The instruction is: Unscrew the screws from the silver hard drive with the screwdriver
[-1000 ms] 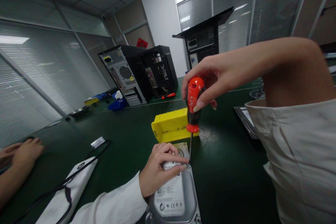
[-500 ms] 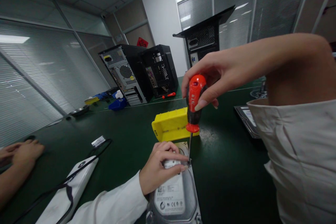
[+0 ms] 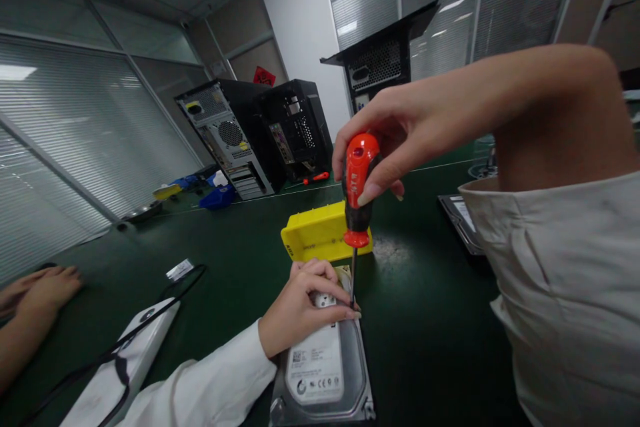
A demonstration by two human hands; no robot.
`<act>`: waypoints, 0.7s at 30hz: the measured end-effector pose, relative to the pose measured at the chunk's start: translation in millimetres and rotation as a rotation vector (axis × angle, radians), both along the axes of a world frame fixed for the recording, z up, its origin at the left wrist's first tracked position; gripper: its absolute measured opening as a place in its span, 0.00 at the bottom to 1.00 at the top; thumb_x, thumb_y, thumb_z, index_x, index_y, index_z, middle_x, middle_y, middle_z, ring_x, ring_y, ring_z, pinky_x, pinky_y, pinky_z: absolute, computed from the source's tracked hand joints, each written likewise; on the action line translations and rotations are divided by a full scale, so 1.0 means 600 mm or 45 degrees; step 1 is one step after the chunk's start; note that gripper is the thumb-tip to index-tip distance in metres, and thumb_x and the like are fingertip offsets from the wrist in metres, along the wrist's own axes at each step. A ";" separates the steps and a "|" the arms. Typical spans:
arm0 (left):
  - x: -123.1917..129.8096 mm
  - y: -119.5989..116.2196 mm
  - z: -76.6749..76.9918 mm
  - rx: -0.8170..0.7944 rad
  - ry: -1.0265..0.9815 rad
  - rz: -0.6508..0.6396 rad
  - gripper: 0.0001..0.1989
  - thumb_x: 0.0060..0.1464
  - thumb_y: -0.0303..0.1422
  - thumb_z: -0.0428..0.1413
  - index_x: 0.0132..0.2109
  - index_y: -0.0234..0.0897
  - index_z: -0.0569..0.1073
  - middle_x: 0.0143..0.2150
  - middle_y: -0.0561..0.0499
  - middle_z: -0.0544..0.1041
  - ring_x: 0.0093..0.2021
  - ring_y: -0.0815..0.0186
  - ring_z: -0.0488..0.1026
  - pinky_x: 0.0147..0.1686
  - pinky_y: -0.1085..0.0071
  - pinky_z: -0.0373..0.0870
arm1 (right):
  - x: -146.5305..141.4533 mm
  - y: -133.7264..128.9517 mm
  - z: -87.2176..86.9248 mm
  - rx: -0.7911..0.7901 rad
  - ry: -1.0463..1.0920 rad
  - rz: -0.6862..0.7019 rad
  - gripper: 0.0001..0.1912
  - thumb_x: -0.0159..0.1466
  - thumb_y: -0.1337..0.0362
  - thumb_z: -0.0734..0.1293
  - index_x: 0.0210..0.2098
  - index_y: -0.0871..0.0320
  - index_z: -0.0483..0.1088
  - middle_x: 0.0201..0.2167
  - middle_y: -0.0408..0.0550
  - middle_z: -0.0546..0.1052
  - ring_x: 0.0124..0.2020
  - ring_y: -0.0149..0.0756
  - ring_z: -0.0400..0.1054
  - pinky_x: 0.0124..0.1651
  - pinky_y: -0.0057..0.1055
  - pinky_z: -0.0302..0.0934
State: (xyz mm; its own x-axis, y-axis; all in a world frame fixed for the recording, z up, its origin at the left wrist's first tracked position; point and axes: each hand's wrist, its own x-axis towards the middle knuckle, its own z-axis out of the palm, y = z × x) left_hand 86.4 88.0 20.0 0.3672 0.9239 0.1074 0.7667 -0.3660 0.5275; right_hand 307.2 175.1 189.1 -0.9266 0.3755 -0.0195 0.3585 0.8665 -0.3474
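Observation:
My right hand (image 3: 407,125) grips the red and black handle of a screwdriver (image 3: 358,180) from above. The screwdriver stands nearly upright, its tip down at the right edge of a silver hard drive (image 3: 316,361) that lies label up on the table. My left hand (image 3: 295,317) rests across the upper part of the drive. Its thumb and index finger close around the foot of the screwdriver's shaft. Whatever lies under the tip, such as a screw, is hidden by these fingers.
Just behind the drive, a yellow bin (image 3: 315,233) lies tipped on its side. Left, a white case (image 3: 133,353) carries a black strap; another person's hands (image 3: 47,290) rest beyond. A second hard drive (image 3: 457,220) is at right. Computer cases (image 3: 250,140) stand behind.
My left thumb and index finger have drawn together at the screwdriver's tip. The whole view has shifted slightly; the screwdriver stays at the drive's edge in my right hand.

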 end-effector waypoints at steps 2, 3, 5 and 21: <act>0.003 0.003 0.000 -0.031 -0.004 0.020 0.03 0.43 0.34 0.65 0.28 0.42 0.80 0.31 0.53 0.70 0.36 0.63 0.66 0.40 0.64 0.54 | 0.000 -0.001 0.000 0.021 0.018 -0.003 0.28 0.52 0.46 0.64 0.48 0.54 0.67 0.40 0.41 0.72 0.33 0.25 0.67 0.29 0.19 0.57; 0.004 0.004 0.000 -0.039 -0.010 0.030 0.04 0.42 0.35 0.65 0.28 0.41 0.80 0.31 0.53 0.70 0.36 0.63 0.66 0.40 0.64 0.54 | 0.001 -0.002 0.000 0.030 0.021 0.000 0.28 0.52 0.45 0.65 0.47 0.54 0.66 0.40 0.41 0.72 0.32 0.25 0.67 0.28 0.19 0.57; 0.005 0.005 -0.002 -0.047 -0.028 0.044 0.04 0.42 0.34 0.65 0.27 0.40 0.79 0.31 0.53 0.70 0.35 0.64 0.66 0.40 0.64 0.54 | 0.001 -0.004 0.000 0.065 0.028 0.002 0.28 0.52 0.45 0.64 0.47 0.54 0.67 0.39 0.41 0.72 0.32 0.24 0.67 0.27 0.18 0.57; 0.006 0.007 -0.007 -0.058 -0.104 0.022 0.04 0.43 0.33 0.65 0.28 0.39 0.79 0.29 0.55 0.70 0.33 0.65 0.67 0.39 0.66 0.54 | -0.005 -0.003 0.003 0.028 0.013 -0.002 0.29 0.51 0.46 0.66 0.47 0.55 0.67 0.39 0.41 0.72 0.34 0.25 0.66 0.33 0.21 0.57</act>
State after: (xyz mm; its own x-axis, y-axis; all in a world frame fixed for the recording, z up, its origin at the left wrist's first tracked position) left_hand 89.9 92.4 15.5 0.3432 0.9345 0.0942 0.7264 -0.3277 0.6041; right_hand 304.5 173.2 191.1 -0.9261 0.3774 -0.0021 0.3566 0.8733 -0.3319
